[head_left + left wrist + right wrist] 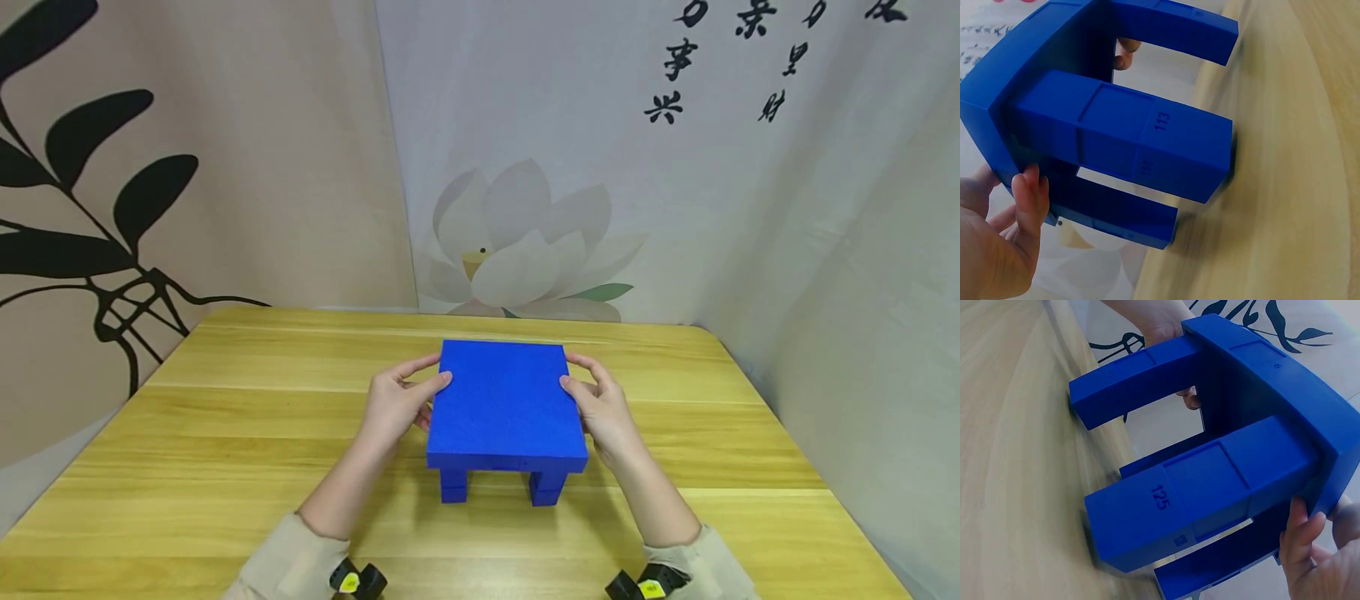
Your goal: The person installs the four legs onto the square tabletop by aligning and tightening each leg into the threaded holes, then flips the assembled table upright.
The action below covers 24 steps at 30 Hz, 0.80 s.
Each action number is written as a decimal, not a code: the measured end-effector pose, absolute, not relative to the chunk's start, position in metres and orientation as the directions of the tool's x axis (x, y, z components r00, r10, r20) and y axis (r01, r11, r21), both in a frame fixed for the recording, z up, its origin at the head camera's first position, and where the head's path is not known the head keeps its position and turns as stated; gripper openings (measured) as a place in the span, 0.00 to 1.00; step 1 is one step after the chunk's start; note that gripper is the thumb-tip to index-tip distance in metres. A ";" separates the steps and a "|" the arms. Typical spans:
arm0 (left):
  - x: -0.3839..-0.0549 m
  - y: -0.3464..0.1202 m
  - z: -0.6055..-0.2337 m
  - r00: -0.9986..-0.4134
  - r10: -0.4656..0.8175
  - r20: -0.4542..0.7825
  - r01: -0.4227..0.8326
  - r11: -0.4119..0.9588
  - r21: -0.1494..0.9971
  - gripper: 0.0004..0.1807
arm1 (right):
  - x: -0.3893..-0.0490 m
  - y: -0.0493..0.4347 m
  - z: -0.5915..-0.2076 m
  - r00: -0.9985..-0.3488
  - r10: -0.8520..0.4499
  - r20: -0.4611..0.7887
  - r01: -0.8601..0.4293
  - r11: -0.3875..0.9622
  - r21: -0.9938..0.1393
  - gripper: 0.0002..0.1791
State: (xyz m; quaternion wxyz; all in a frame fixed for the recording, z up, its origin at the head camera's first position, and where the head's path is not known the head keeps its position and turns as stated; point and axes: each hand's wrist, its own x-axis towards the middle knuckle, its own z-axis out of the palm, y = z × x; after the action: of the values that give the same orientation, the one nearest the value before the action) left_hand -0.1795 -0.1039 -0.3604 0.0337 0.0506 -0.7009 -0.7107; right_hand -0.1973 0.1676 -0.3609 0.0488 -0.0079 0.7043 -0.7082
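Note:
A blue stool-like piece with a flat square top and thick block legs is upright over the middle of the wooden table. My left hand grips the left edge of its top, thumb on the upper face and fingers below. On the opposite edge, my right hand holds it the same way. One leg in the left wrist view bears the raised number 113. In the right wrist view a leg reads 125. The leg ends are close to the tabletop; whether they touch it I cannot tell.
The light wooden table spreads around the piece, its far edge near a hanging cloth printed with dark leaves, a pale flower and black characters. A pale cloth also hangs along the right side.

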 end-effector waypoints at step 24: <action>-0.175 -0.101 -0.363 -0.990 -0.139 -0.020 -0.020 0.002 1.000 0.21 | -0.196 0.168 -0.366 -0.995 -0.073 -0.062 0.060 0.041 -0.997 0.23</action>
State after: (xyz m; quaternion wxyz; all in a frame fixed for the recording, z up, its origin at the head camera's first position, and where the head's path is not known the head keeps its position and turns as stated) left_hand -0.1753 -0.1009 -0.3630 0.0422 0.0565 -0.7065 -0.7042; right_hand -0.1955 0.1682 -0.3663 0.0477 -0.0045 0.7200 -0.6923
